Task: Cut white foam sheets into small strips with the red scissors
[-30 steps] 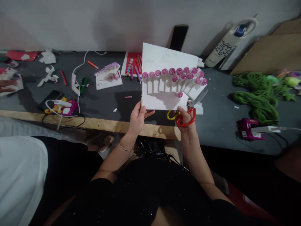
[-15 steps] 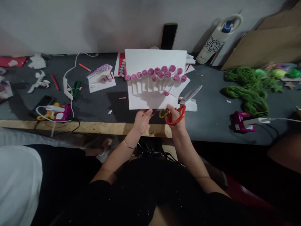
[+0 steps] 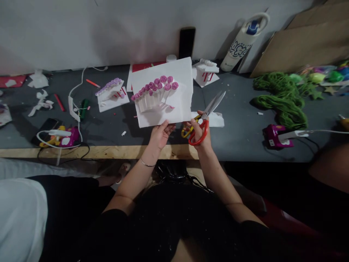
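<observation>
Wood (image 3: 122, 152), pale and speckled, edges the near side of the dark grey tabletop (image 3: 240, 142). Just beyond it, the left hand (image 3: 160, 137) pinches the near edge of a flat white board (image 3: 183, 100), thumb above, fingers beneath. The board is raised over the tabletop and tilted, ahead of both hands. To the right, the right hand (image 3: 201, 137) is wrapped around metal scissors with red and yellow loop handles (image 3: 205, 115), blades pointing far and right; whether its fingers also touch the board's near right corner I cannot tell.

Across the board runs a curved row of thin white tubes (image 3: 148, 103) with rough pink round caps (image 3: 154, 86). The whole piece looks light and fairly stiff, but the tubes seem fragile, likely to crush or come loose if squeezed. The bare near and right margins should give the safest hold, with support underneath. The scissors look hard and smooth, best held by the loops.

Farther off, a small white model with lilac tops (image 3: 111, 94) sits left, and a white bottle with blue flower patterns (image 3: 236, 51) stands right.
</observation>
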